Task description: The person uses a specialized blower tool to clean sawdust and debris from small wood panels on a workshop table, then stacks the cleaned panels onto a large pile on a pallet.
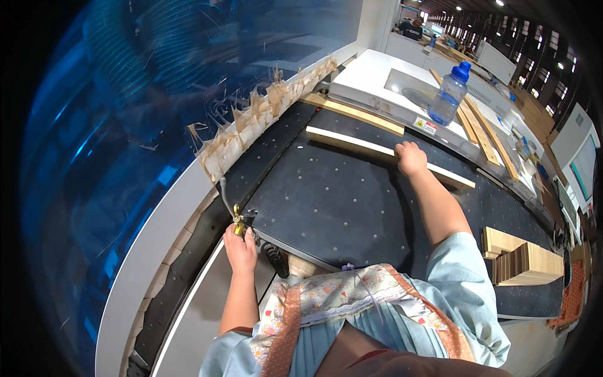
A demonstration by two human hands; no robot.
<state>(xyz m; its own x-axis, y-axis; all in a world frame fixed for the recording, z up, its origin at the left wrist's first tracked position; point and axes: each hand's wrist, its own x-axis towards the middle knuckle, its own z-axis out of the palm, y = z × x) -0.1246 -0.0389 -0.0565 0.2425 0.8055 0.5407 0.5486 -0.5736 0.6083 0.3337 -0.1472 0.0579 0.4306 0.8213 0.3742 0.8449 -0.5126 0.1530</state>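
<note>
My left hand (240, 250) is closed around a brass-coloured air blow gun (238, 220) at the near left edge of the black table. From the gun a thin grey tube runs up toward the taped strip curtain, and a black coiled hose (274, 259) hangs beside the hand. Farther right, my right hand (411, 158) grips a long wooden strip (358, 144) with a white top face, past its middle toward the right end. The strip lies across the black table (326, 207), which is dotted with small round studs. My right fingertips are partly hidden behind the hand.
Another wooden strip (355, 114) lies along the far ledge. A blue-capped water bottle (448, 94) stands on the white machine top near several loose strips (483, 129). Stacked wooden pieces (527, 262) sit at the right. A blue transparent screen (169, 94) rises on the left.
</note>
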